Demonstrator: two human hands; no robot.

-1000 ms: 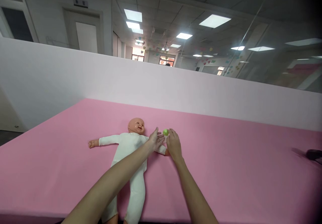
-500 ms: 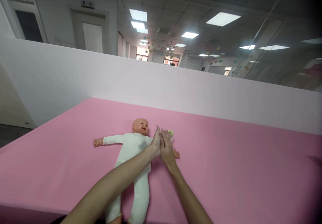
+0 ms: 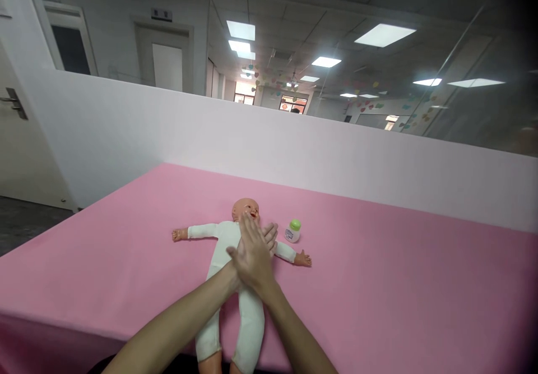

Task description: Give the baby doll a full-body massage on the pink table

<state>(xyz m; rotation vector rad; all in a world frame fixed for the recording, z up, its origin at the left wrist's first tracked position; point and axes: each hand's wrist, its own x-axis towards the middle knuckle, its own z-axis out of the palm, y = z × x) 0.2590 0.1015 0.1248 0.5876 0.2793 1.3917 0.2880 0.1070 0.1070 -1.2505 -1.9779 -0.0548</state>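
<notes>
A baby doll (image 3: 227, 242) in a white body suit lies on its back, arms spread and head toward the far side. Above its chest, my right hand (image 3: 254, 259) lies across my left hand (image 3: 270, 237), the two touching. Both have their fingers stretched out, and I see nothing held in either. Most of my left palm is hidden under the right hand. Just right of my fingertips stands a small white jar (image 3: 292, 232) with a green lid (image 3: 295, 224), upright beside the doll's arm on the right.
Pink cloth (image 3: 378, 284) covers the table. A low white wall (image 3: 294, 144) runs along its far side, with glass above it. At the left is a door with a handle (image 3: 17, 104).
My hands have moved left over the doll's chest, from palms side by side to the right hand lying across the left. The jar, partly hidden before, now shows fully. The view has shifted slightly.
</notes>
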